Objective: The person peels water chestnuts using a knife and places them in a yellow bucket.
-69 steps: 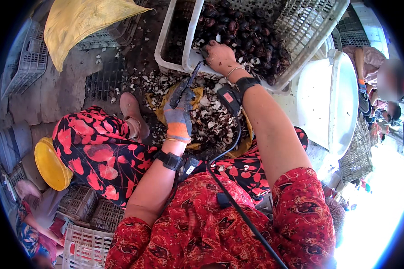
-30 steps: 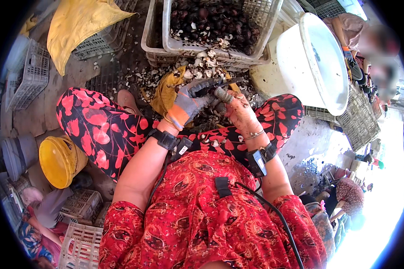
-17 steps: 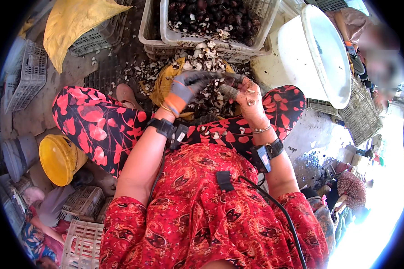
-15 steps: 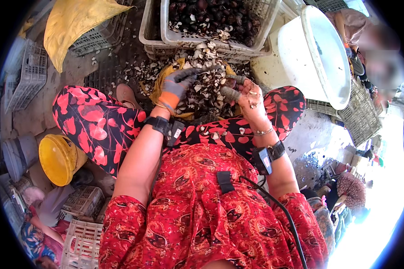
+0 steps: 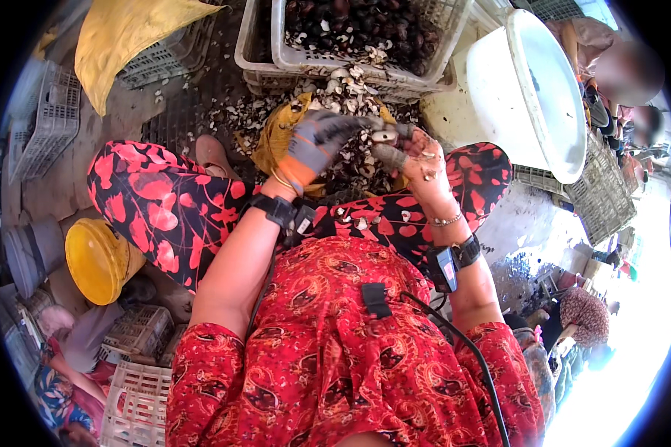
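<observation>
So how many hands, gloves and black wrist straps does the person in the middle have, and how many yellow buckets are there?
Hands: 2, left hand and right hand
Glove: 1
Black wrist straps: 2
Yellow bucket: 1
Total: 6

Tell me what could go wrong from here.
The small pale piece pinched in the right hand might slip and get lost among the similar scraps below. The right palm is bare, with crumbs stuck to it, so it could get scratched; the left hand is gloved. The black cable curving near the right forearm could snag if bumped.
</observation>
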Demonstrator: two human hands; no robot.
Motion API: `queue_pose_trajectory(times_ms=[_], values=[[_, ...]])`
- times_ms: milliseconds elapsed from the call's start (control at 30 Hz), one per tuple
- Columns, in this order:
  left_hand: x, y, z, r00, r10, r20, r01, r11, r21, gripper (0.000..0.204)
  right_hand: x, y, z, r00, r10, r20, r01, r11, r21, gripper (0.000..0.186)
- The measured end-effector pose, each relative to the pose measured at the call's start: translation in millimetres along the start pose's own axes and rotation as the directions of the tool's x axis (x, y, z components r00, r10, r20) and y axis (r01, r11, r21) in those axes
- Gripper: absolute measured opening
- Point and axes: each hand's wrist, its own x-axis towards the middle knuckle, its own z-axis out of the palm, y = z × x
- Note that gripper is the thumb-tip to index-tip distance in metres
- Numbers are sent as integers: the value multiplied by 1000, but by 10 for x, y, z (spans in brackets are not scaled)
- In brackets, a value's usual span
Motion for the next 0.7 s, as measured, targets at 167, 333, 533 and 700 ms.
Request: queue_pose_trajectory(times_ms=[167,333,533,700], values=[[27,279,-32,968,237,85,-243,968,63,25,-10,-81,6,996,-87,-24,84,990,-111,34],[17,35,-84,997,-66,-33,72,971,230,24,-92,-93,92,999,-42,-2,42,999,9,36],[14,405,125,992,-118,36,123,944,-305,29,126,360,151,989,-146,-28,145,989,-29,34],[-58,384,115,854,-448,265,486,503,-715,28,88,241,162,902,-425,71,287,470,-835,37]])
